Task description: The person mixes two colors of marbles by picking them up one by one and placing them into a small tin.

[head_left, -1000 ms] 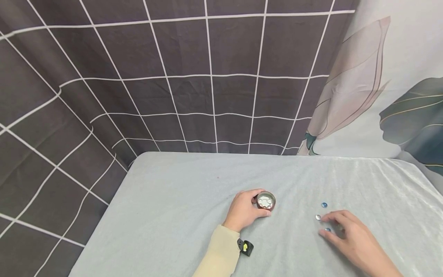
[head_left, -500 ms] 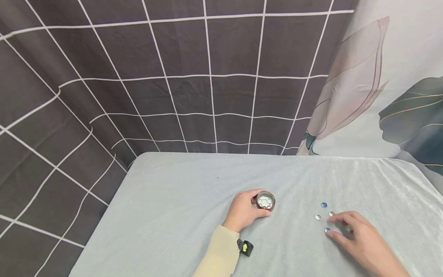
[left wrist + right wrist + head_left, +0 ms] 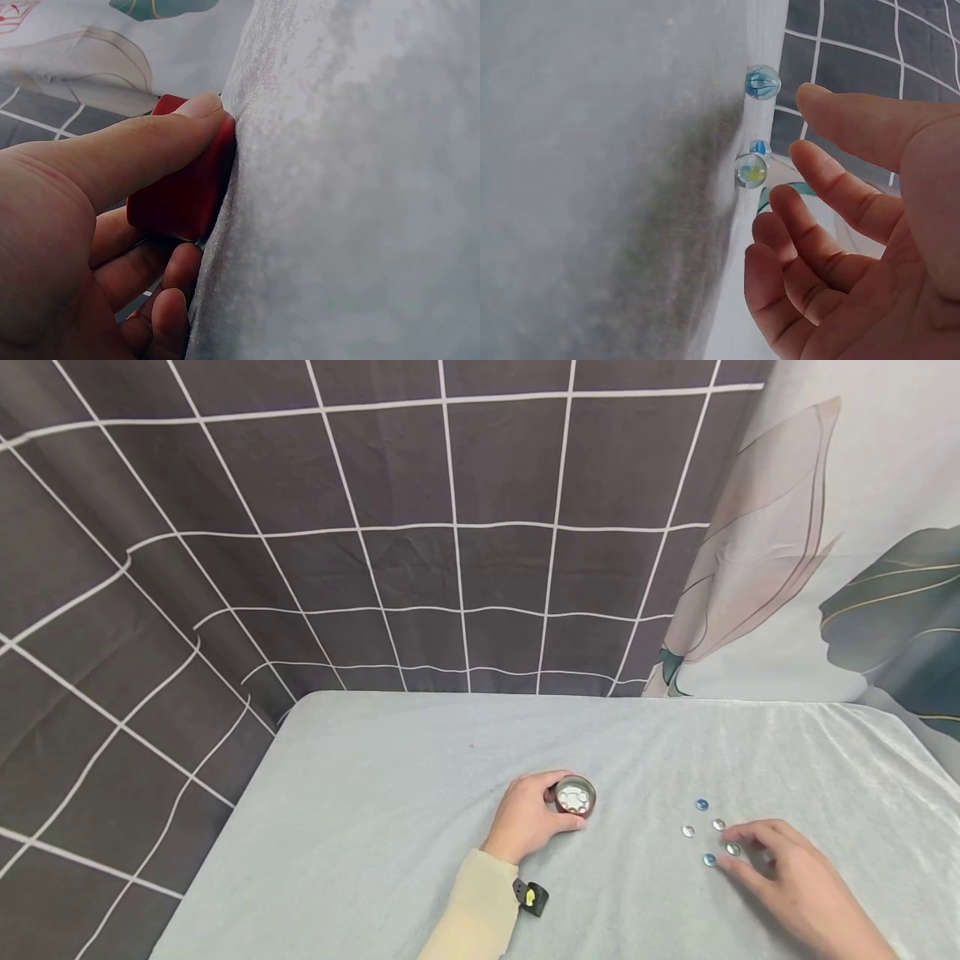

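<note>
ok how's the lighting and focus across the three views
Head view: bright, marbles small but distinct; left wrist: dimmer, cup fairly sharp, nearby cloth blurred; right wrist: dim, a soft dark shadow on the blurred cloth beside the right hand.

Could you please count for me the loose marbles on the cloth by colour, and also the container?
Blue marbles: 2
Pale, clear-looking marbles: 3
Red container, held in the left hand: 1
Total: 6
What lies inside the container is too small to tell, so it is not counted.
</note>
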`<state>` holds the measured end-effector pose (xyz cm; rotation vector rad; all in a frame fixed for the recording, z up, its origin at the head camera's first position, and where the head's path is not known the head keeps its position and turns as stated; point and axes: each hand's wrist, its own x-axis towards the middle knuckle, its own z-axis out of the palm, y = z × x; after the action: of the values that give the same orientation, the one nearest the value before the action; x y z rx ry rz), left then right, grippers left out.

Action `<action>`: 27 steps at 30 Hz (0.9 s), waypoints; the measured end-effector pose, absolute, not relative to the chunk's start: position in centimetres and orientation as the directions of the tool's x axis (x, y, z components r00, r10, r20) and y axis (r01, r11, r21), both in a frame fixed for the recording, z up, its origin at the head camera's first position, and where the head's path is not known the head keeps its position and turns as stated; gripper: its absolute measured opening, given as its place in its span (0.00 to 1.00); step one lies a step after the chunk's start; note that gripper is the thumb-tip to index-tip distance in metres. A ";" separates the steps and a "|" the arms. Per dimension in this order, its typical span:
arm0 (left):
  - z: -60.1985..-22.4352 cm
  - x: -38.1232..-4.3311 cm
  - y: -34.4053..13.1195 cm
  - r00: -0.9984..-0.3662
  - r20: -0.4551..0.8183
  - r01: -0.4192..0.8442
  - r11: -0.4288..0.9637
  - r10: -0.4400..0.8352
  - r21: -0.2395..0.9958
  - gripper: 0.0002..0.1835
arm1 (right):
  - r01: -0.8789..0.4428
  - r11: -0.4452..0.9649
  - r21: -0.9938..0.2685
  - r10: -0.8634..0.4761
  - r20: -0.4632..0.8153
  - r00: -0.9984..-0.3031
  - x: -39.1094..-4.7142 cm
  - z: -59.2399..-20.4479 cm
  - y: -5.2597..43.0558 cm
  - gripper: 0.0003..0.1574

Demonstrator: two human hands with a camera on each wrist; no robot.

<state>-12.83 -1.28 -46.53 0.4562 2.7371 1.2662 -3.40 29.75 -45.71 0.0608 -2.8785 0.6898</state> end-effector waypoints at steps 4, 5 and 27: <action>-46.5 -12.8 -1.3 -0.951 0.044 0.231 0.611 0.305 0.757 0.31 | -0.096 0.884 -0.457 0.003 0.211 -0.977 -3.3 -45.9 29.9 0.15; -46.5 -12.8 -1.3 -0.951 0.045 0.231 0.611 0.305 0.757 0.31 | -0.101 0.883 -0.458 0.003 0.220 -0.976 -3.3 -46.0 30.0 0.16; -46.5 -12.8 -1.2 -0.951 0.045 0.233 0.611 0.307 0.757 0.31 | -0.080 0.870 -0.486 0.030 0.215 -0.976 -3.5 -46.7 30.9 0.17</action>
<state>-12.80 -1.24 -46.49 0.4604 2.7384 1.2663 -3.52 30.87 -46.75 0.0378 -2.8266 0.7477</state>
